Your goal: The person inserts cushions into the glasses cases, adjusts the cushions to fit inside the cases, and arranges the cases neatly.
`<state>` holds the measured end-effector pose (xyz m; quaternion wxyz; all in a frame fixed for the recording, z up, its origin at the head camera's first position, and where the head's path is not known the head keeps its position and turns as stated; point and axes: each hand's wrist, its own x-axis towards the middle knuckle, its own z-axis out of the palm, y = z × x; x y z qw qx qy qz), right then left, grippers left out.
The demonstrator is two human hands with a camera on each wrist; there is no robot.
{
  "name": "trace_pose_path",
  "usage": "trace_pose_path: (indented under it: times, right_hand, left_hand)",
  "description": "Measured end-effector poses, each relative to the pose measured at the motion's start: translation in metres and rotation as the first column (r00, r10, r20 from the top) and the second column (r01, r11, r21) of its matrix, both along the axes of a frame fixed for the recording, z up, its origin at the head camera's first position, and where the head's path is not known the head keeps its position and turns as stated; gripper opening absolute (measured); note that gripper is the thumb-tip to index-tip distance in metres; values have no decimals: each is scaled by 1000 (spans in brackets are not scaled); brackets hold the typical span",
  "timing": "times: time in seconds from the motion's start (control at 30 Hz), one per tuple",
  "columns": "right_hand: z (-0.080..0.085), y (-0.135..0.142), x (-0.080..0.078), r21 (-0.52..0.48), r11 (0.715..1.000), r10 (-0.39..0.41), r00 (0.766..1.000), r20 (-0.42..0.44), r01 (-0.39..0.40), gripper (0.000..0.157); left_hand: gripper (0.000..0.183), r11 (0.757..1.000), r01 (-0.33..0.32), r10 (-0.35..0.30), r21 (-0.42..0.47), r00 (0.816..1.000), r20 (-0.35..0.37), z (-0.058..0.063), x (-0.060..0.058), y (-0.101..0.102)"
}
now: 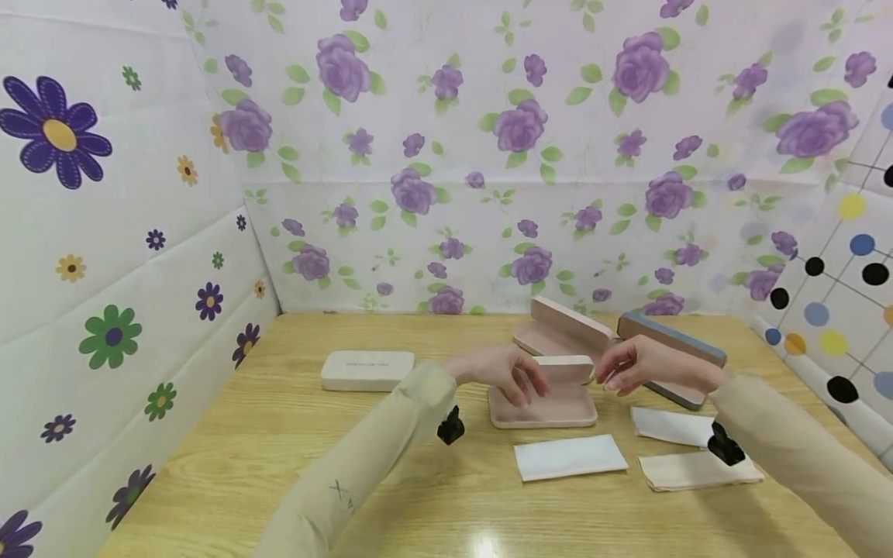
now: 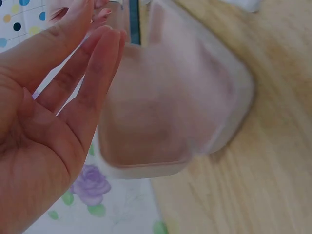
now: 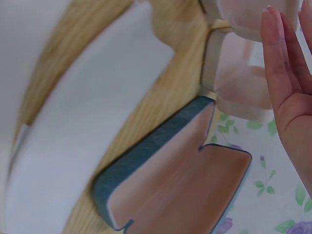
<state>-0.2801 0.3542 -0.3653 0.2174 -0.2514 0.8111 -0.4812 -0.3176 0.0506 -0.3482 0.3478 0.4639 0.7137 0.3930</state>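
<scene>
An open white glasses case with a pink lining lies in front of me, its lid raised at the back. Over its left side hovers my left hand, fingers loosely bent and holding nothing. My right hand is by the lid's right end, also holding nothing. In the left wrist view the left fingers overlap the edge of the pink-lined case. The right wrist view shows fairly straight fingers beside the cases. A white cloth lies folded in front of the middle case.
A closed white case sits at the left. Behind the middle case another pale case stands open, and a blue case with a brown-pink lining is open at the right. Folded white and cream cloths lie under my right forearm.
</scene>
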Motion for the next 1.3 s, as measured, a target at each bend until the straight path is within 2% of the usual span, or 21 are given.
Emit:
trace_pose_path:
  times: [0.2, 0.27, 0.33, 0.43, 0.6, 0.63, 0.73, 0.83, 0.93, 1.13, 1.3]
  right_hand:
    - [-19, 1, 9, 15, 996, 89, 996, -29, -89, 30]
    - [-24, 2, 12, 17, 993, 115, 993, -35, -115, 30]
    - [-29, 2, 14, 30, 991, 134, 989, -55, -133, 29]
    - [-35, -1, 17, 75, 987, 150, 983, -105, -143, 28]
    - [-42, -7, 23, 110, 980, 180, 975, -127, -167, 27]
    - [-44, -8, 24, 106, 979, 188, 973, -132, -175, 26]
    - [-48, -10, 27, 97, 978, 200, 966, -163, -186, 25]
    - [-51, -10, 30, 85, 979, 196, 962, -189, -183, 25]
    - [-54, -10, 31, 64, 982, 188, 960, -206, -179, 25]
    - [-59, -14, 34, 99, 985, 165, 951, -262, -143, 25]
    - [-60, -17, 36, 140, 984, 144, 955, -260, -111, 26]
  left_hand:
    - [30, 999, -3, 1, -36, 999, -39, -20, 16, -9]
    - [29, 998, -5, 0, -55, 997, -78, -24, 21, -11]
    - [29, 997, 7, -18, -74, 989, -149, -29, 24, -11]
    - [29, 995, 4, -28, -96, 969, -244, -35, 28, -12]
    - [27, 993, -60, 22, -104, 942, -334, -47, 35, -10]
    - [26, 992, -69, 27, -104, 934, -356, -49, 36, -10]
    - [26, 991, -71, 13, -110, 892, -452, -54, 38, -9]
    - [24, 991, -75, 11, -109, 868, -496, -56, 39, -7]
    - [22, 990, -90, 22, -110, 861, -509, -58, 40, -5]
    - [18, 986, -127, 58, -109, 871, -487, -63, 43, -3]
    - [19, 981, -147, 63, -124, 855, -515, -64, 45, -2]
